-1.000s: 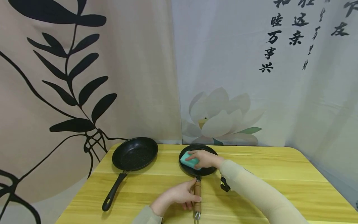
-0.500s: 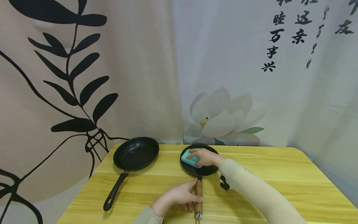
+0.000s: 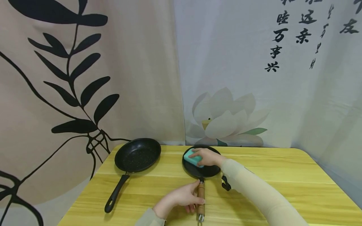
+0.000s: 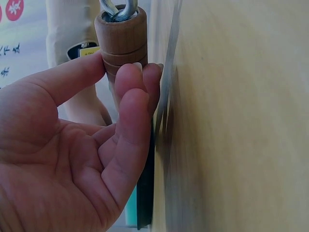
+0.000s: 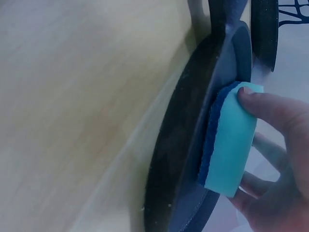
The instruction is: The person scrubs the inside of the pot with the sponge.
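Observation:
My left hand (image 3: 183, 196) grips the wooden handle (image 3: 201, 194) of a small black frying pan (image 3: 210, 171), thumb on one side and fingers on the other. In the left wrist view the handle (image 4: 123, 38) ends in a metal ring (image 4: 120, 10). With my right hand (image 3: 208, 157) I hold a turquoise sponge (image 3: 193, 158) inside that pan, at its left side. The right wrist view shows the sponge (image 5: 231, 140) pinched between thumb and fingers, its dark blue scouring layer (image 5: 215, 128) facing the pan's inner surface.
A larger black frying pan (image 3: 138, 155) with a black handle (image 3: 116, 194) lies to the left on the wooden table (image 3: 268, 169). Behind the table hangs a curtain (image 3: 147, 78) with printed leaves, a flower and characters.
The sponge and my right hand have shifted very slightly within the pan, a little toward its far side. My left hand keeps its hold on the handle.

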{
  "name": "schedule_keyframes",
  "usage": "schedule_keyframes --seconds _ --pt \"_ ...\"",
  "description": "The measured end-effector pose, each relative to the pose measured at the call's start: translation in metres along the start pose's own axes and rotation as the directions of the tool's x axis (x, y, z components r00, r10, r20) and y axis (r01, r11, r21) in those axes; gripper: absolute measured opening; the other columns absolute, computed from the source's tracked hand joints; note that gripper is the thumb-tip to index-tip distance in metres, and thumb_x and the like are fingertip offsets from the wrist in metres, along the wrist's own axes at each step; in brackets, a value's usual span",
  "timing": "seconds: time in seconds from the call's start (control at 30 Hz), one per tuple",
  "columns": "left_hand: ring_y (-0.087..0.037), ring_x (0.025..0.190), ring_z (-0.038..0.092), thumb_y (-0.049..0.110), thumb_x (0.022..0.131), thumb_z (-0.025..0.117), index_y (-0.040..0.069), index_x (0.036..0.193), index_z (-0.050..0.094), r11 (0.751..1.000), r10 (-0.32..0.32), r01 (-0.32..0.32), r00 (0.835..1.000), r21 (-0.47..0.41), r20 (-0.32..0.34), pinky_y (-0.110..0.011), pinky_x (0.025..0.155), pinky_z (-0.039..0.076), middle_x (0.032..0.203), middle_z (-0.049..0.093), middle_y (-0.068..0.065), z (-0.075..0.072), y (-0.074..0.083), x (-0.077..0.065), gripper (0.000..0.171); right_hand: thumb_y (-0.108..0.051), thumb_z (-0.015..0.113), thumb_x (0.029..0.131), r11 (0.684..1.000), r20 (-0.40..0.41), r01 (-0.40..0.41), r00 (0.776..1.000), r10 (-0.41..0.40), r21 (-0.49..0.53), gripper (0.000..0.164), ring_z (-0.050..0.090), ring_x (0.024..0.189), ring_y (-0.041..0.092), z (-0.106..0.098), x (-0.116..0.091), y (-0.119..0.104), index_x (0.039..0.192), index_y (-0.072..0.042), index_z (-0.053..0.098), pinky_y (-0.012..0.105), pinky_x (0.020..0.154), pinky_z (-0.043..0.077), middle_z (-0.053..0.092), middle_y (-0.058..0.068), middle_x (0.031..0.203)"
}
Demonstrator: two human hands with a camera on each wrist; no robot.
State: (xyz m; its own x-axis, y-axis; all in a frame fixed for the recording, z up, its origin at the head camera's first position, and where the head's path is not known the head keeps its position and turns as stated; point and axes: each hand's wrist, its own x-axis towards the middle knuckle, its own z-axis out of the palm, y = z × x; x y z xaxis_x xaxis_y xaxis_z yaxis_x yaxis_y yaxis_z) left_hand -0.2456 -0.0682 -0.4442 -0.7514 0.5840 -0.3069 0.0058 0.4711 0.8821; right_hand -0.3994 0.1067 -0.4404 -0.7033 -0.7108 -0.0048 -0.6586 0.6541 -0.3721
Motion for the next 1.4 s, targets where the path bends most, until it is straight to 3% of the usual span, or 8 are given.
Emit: schedule_keyframes --seconds 0.63,0.87,1.4 --pt "-0.015 0.047 0.057 0.020 0.094 0.066 -0.007 0.151 0.013 1.000 -0.001 0.001 1.000 -0.009 0.004 -0.026 0.041 0.048 0.068 0.067 -0.009 0.000 0.001 -0.001 0.083 -0.009 0.072 0.087 0.996 -0.059 -0.087 0.994 0.087 0.007 0.050 0.042 0.132 0.033 -0.003 -0.001 0.011 0.135 -0.016 0.060 0.037 0.085 0.050 0.035 0.015 0.152" --pt "-0.015 0.047 0.057 0.020 0.094 0.066 -0.008 0.151 0.013 1.000 0.013 -0.013 1.000 -0.012 0.007 -0.027 0.041 0.048 0.069 0.067 -0.008 0.000 -0.001 0.000 0.083 -0.009 0.073 0.086 0.996 -0.065 -0.090 0.994 0.091 0.014 0.050 0.041 0.132 0.035 -0.005 -0.002 0.017 0.135 -0.014 0.060 0.041 0.089 0.049 0.036 0.018 0.150" --pt "-0.015 0.049 0.058 0.020 0.094 0.067 -0.007 0.152 0.014 1.000 0.008 -0.008 1.000 -0.015 0.000 -0.028 0.041 0.049 0.070 0.068 -0.009 0.001 0.002 -0.002 0.083 -0.008 0.073 0.087 0.991 -0.074 -0.133 0.988 0.135 0.031 0.051 0.042 0.131 0.038 -0.011 -0.019 0.028 0.135 -0.013 0.059 0.043 0.091 0.049 0.035 0.019 0.151"
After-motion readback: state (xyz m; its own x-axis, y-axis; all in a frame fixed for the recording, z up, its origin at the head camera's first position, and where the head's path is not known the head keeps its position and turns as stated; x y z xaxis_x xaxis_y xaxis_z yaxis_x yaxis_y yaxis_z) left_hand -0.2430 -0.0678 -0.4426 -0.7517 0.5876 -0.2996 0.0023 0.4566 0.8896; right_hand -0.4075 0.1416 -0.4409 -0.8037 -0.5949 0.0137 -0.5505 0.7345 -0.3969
